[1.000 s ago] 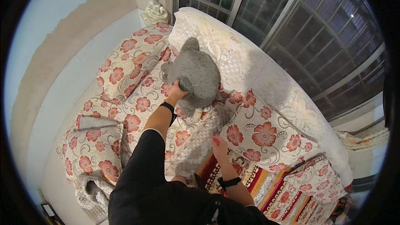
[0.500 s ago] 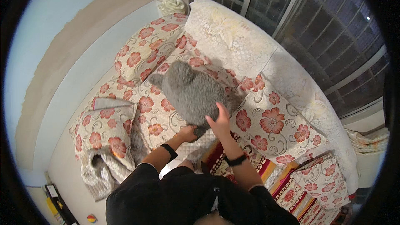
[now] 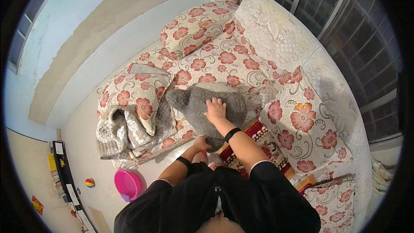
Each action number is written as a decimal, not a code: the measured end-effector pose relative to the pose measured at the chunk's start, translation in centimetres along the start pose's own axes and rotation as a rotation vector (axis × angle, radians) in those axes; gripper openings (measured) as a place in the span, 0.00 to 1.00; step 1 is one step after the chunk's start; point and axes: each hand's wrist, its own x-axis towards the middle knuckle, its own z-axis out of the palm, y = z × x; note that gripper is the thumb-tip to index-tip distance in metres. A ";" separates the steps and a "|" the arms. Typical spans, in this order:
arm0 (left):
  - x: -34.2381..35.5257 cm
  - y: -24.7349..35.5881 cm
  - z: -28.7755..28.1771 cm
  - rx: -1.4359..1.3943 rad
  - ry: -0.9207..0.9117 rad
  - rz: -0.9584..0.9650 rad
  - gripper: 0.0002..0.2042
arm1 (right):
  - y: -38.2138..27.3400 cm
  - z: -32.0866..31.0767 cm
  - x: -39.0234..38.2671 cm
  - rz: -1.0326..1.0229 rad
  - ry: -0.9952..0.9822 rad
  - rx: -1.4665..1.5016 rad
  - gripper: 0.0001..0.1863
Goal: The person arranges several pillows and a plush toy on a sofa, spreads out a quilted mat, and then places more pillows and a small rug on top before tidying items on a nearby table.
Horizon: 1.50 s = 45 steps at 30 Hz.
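Observation:
A grey, fluffy stuffed toy [image 3: 196, 118] lies on the flower-patterned sofa cover in front of me, with a rounded lobe sticking out at its left. My left hand [image 3: 201, 143] is closed around a small grey limb-like part at the toy's near end; some of its fingers are hidden. On top of the plush body rests my right hand [image 3: 215, 110], fingers spread. A black band circles each wrist.
Flowered cushions [image 3: 198, 23] stand around the sofa, and a crumpled quilted cover [image 3: 125, 131] lies at the left. A pink basin [image 3: 128, 184] and a small coloured ball [image 3: 89, 183] are on the floor. Lace cloth [image 3: 276, 26] covers the backrest below barred windows.
The toy has come nearer to me and turned, its lobe now pointing left. My right hand has gone from its near right side onto its top. My left hand keeps its hold.

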 end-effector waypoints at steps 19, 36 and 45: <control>-24.7 -13.1 -0.2 -1.129 0.294 -0.254 0.50 | -4.4 6.9 -22.2 0.019 0.011 0.151 0.12; -27.3 9.8 2.8 -0.711 -0.062 0.322 0.36 | 3.4 -7.6 -49.3 -0.048 0.398 0.376 0.14; -23.1 30.9 14.9 -0.220 -0.407 0.875 0.49 | 11.6 -14.6 -68.5 0.555 0.726 -0.019 0.16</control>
